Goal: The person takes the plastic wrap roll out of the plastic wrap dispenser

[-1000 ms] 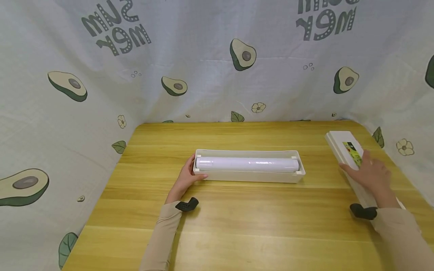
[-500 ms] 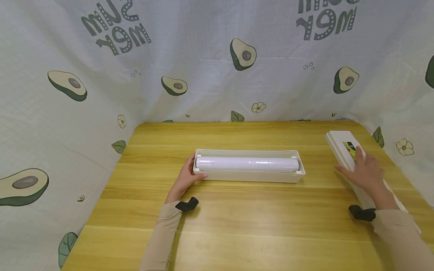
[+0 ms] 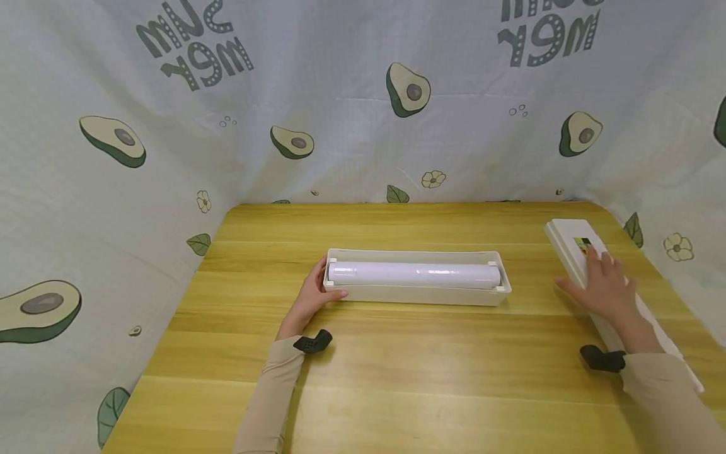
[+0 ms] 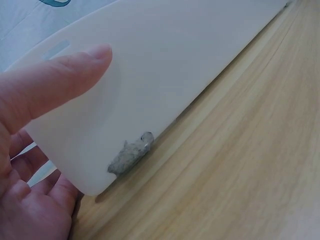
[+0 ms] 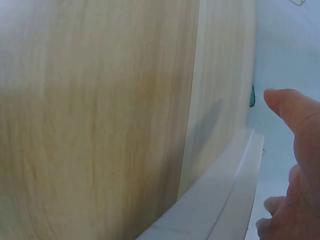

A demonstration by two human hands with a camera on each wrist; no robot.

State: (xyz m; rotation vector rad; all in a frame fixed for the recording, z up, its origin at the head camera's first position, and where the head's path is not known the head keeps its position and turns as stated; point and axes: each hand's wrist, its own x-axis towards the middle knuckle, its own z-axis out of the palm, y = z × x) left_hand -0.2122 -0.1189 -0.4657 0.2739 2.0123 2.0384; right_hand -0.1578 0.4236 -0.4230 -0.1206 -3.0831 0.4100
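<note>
A long white open-topped box (image 3: 420, 295) lies across the middle of the table, with a white film-wrapped roll (image 3: 414, 274) inside. At its left end my left hand (image 3: 308, 299) grips the box, thumb on the front wall and fingers behind the end. The left wrist view shows that thumb (image 4: 65, 80) against the white wall and a grey smudge (image 4: 130, 156) low on it. On the right, my right hand (image 3: 615, 302) is over a long white lid (image 3: 573, 236) with a colourful label, thumb spread out. Whether it touches the lid I cannot tell.
The wooden table (image 3: 425, 378) carries the box and the slanted lid, which lies along the right edge. Behind stands a white curtain (image 3: 351, 139) printed with avocados. Each wrist bears a small black device, such as the one on the left sleeve (image 3: 314, 342).
My right hand has shifted slightly left over the lid, covering more of its label and uncovering its near end. The left hand and the box have stayed still.
</note>
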